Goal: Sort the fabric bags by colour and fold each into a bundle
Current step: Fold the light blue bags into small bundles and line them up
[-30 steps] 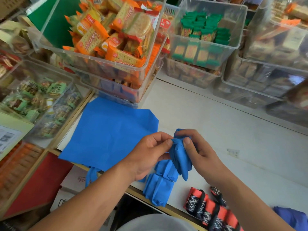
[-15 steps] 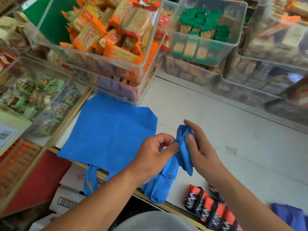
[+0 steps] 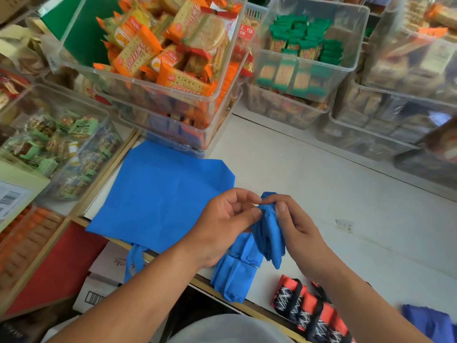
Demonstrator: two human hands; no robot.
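Observation:
Both hands hold a scrunched blue fabric bag (image 3: 268,231) above the white counter. My left hand (image 3: 227,219) pinches its top left edge with thumb and fingertips. My right hand (image 3: 294,224) grips it from the right, thumb on the front. Below them lie folded blue bundles (image 3: 235,276) at the counter's front edge. A flat blue bag (image 3: 160,194) is spread on the left, its handles (image 3: 134,261) hanging over the edge. Red-and-black patterned bundles (image 3: 304,308) lie at the bottom right.
Clear plastic bins of orange biscuit packs (image 3: 160,58) and green packs (image 3: 304,50) stand stacked along the back of the white counter (image 3: 358,194). More snack bins (image 3: 57,144) sit left. A purple-blue fabric (image 3: 432,323) shows at the bottom right corner.
The two hands have kept working the blue bag between them, the left fingertips shifting to its top edge. The hanging end of the bag sits a little lower.

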